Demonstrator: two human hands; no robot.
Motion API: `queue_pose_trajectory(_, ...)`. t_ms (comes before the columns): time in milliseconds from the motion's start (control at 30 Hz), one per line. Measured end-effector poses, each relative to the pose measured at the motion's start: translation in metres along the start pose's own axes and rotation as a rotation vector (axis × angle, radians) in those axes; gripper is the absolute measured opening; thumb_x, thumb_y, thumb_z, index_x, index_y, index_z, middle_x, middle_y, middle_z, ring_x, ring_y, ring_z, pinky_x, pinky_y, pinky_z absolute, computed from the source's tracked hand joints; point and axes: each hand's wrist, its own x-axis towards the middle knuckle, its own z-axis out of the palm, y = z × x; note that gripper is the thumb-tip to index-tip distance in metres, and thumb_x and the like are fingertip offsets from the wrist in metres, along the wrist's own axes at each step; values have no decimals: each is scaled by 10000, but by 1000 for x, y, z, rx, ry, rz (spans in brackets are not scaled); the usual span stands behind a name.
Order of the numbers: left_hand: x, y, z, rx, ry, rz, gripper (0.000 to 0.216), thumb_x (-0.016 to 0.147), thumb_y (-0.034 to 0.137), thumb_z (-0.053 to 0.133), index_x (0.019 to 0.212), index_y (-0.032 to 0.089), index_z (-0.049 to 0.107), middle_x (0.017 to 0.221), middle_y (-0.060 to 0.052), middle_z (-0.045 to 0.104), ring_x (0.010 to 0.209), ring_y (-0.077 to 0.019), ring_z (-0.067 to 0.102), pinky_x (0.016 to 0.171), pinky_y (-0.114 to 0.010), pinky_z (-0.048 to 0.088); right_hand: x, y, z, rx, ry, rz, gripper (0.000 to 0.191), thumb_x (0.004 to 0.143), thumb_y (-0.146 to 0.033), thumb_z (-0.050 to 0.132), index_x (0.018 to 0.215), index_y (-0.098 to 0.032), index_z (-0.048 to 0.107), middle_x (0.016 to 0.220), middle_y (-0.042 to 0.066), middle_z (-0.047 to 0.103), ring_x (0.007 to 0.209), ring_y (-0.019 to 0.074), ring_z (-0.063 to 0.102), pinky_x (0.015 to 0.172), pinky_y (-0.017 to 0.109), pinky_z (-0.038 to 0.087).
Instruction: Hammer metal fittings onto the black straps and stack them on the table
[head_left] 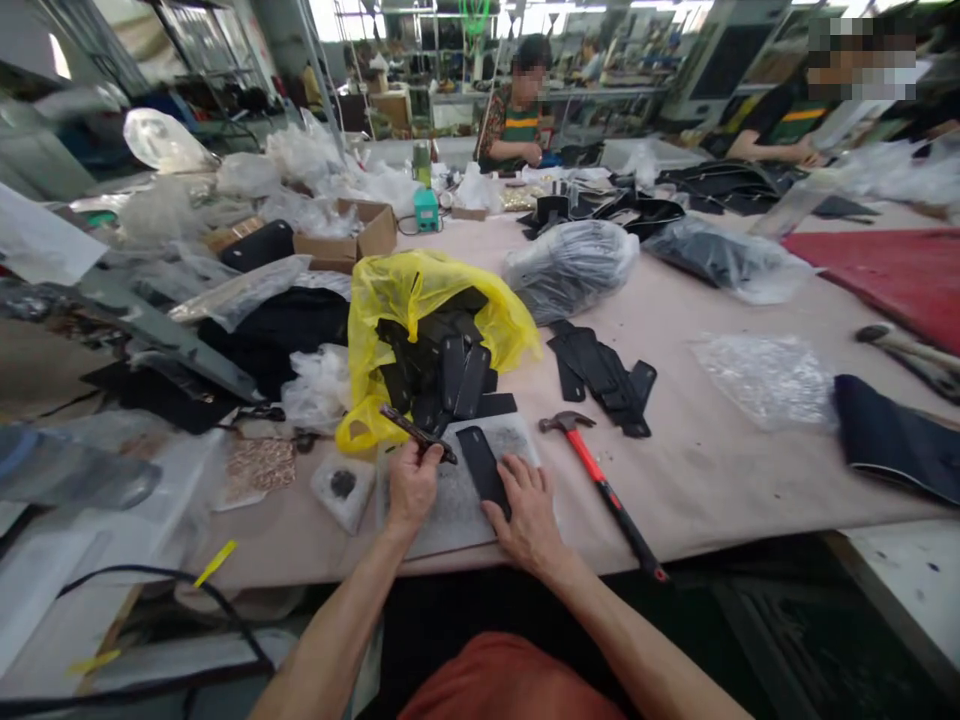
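On the board (454, 512), a black strip (480, 462) touches right-hand fingers (519, 475).

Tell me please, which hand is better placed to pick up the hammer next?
Probably the right hand: it is nearer the hammer and only touches a black piece, while the left hand holds a dark object.

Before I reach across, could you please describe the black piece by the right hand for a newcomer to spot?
On the pinkish table, find the yellow bag, then the pale board nearer the wearer. The black piece lies slanted on that board; unlike the similar pieces heaped nearby, it has the right hand on it.
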Motion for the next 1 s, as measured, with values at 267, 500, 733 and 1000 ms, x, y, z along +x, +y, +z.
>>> queue_pose_trajectory(267,12,0,31,107,-29,91,160,842,324,560,837,183,635,745,-16,673,689,-176,603,648,-269,446,-30,-29,10,-15,47,80,497,889,-330,540,1322,-87,508,1449,198,463,1377,346,338,1135,568,204)
queue_pose_trajectory(500,15,-7,43,119,-94,111,150,842,316,546,848,185,620,782,-24,686,722,-178,616,685,-267,457,-6,-14,-6,67,-67,29,694,833,-453,603,1415,-115,433,1514,182,389,1421,351,275,1153,585,143)
queue_pose_trajectory(733,15,-6,40,99,-106,115,149,842,285,560,884,176,654,833,-38,710,778,-189,651,752,-295,496,19,4,-20,119,-263,-145,933,754,-584,645,1493,-103,338,1577,164,286,1467,364,166,1165,610,9)
queue_pose_trajectory(1000,21,-10,47,22,-241,181,178,859,266,570,955,178,693,954,-58,734,909,-203,676,856,-327,522,14,9,-19,138,-278,-175,952,728,-522,679,1501,-99,320,1591,163,246,1476,351,145,1164,612,4)
